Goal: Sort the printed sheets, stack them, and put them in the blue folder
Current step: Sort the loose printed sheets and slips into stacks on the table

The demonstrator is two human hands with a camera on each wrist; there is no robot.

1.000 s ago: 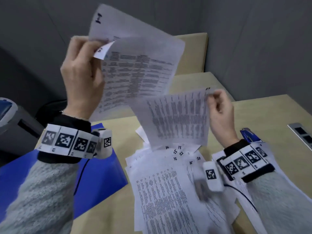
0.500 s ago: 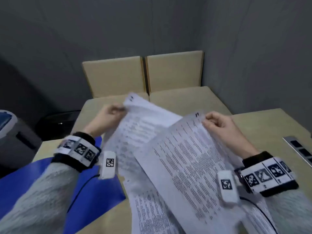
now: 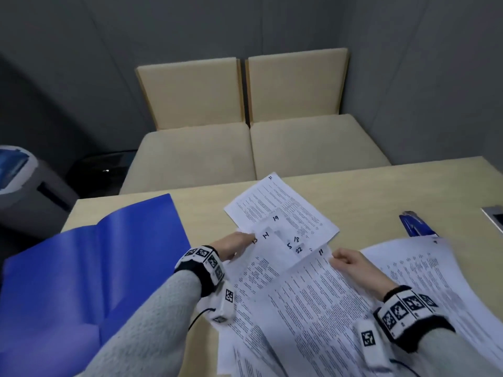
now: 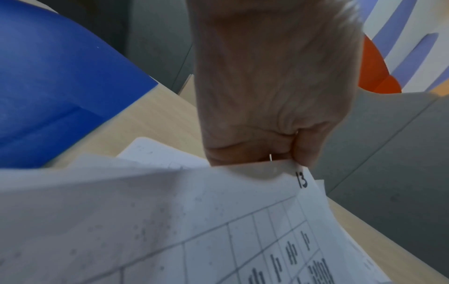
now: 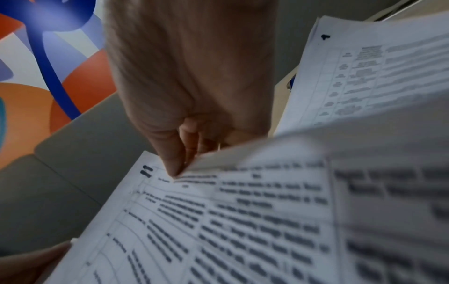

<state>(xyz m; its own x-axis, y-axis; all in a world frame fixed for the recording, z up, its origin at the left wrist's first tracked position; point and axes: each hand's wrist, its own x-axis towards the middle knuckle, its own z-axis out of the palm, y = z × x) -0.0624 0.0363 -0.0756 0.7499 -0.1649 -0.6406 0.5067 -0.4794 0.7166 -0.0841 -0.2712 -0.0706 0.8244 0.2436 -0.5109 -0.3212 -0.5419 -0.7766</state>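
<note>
A person in grey knit sleeves sits at a pale wooden table [image 3: 408,183], both wrists wrapped in bands printed with black-and-white square markers. The left hand [image 3: 236,245] pinches the top corner of a printed sheet marked 13 [image 4: 302,182] between thumb and curled fingers, holding that corner lifted. The right hand [image 3: 353,266] pinches the top edge of another printed sheet marked 11 [image 3: 313,292], thumb on top and fingers curled beneath; this page slopes down toward the person and overlaps the one in the left hand. Between the two hands and just beyond them lies a loose fan of sheets [image 3: 283,238] with handwritten numbers at their corners, among them 14, 19, 18, 5 and 22. Farther out past the hands, one sheet marked 21 [image 3: 280,205] lies flat on the table, partly under that fan. To the right of the right hand more printed pages [image 3: 424,270] spread across the tabletop. The blue folder [image 3: 81,268] lies open on the table to the left of the left hand, its near flap running under the left forearm, apart from the papers. Past the right hand sits a small blue object [image 3: 413,224], too blurred to identify. Across the table stand two cream cushioned seats [image 3: 245,148] against a grey wall.
</note>
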